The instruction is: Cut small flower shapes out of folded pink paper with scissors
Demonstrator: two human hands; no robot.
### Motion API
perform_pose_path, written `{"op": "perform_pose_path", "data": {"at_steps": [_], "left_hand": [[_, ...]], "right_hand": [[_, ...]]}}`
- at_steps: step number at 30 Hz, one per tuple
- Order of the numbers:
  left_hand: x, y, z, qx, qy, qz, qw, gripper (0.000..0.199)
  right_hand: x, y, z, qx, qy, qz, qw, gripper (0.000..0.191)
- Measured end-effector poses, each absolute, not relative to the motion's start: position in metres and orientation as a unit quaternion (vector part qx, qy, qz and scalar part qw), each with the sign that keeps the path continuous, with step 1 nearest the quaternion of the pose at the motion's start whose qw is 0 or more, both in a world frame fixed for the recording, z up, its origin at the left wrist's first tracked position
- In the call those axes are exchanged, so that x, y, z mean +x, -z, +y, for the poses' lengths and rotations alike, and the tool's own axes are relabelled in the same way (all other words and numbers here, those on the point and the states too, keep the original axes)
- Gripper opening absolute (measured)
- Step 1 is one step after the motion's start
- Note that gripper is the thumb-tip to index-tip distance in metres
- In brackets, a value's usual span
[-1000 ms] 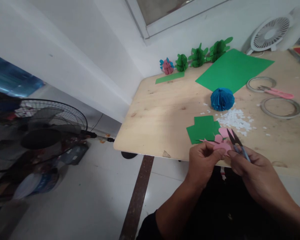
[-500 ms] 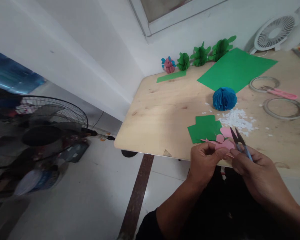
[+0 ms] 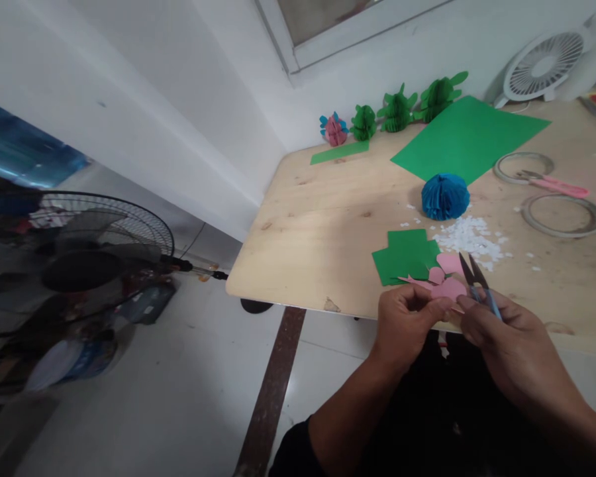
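Between my two hands, over the table's front edge, is a small rounded piece of pink paper (image 3: 449,289). My left hand (image 3: 408,319) pinches it from the left between thumb and finger. My right hand (image 3: 496,324) has its fingertips at the paper's right edge and holds a pair of thread snips (image 3: 481,281), blades pointing up and away. Other pink paper scraps (image 3: 447,263) lie just beyond the fingers, partly over cut green paper pieces (image 3: 407,255). Farther back sits a blue pleated paper ball (image 3: 445,197), with white paper bits (image 3: 469,238) scattered beside it.
Along the wall stand several folded paper figures (image 3: 396,111). A large green sheet (image 3: 469,139) lies before them. Tape rolls (image 3: 562,215) and pink snips (image 3: 556,184) are at right, below a small white fan (image 3: 545,69). On the floor at left stands a black fan (image 3: 104,232).
The pink paper between my hands has tilted slightly, showing more of its face. The snips have shifted a little to the right; both hands keep nearly the same place.
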State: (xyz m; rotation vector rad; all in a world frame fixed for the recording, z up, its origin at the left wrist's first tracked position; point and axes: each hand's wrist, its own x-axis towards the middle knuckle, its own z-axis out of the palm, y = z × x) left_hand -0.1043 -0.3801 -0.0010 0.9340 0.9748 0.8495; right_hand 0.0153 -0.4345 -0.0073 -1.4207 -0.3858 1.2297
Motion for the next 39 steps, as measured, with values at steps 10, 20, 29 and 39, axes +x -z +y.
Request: {"op": "perform_pose_path", "data": {"at_steps": [10, 20, 29, 39], "left_hand": [[-0.103, 0.0, -0.383, 0.392, -0.387, 0.428, 0.716, 0.026], [-0.112, -0.008, -0.376, 0.43, -0.357, 0.444, 0.701, 0.027], [-0.145, 0.012, -0.323, 0.609, -0.302, 0.514, 0.523, 0.022], [-0.177, 0.018, -0.258, 0.721, -0.173, 0.569, 0.356, 0.017]], "right_hand": [[0.011, 0.012, -0.437, -0.632, -0.51, -0.173, 0.557, 0.033], [0.013, 0.02, -0.438, -0.644, -0.506, -0.209, 0.534, 0.035], [0.017, 0.025, -0.44, -0.613, -0.556, -0.168, 0.535, 0.037], [0.014, 0.016, -0.439, -0.585, -0.613, -0.123, 0.516, 0.048]]}}
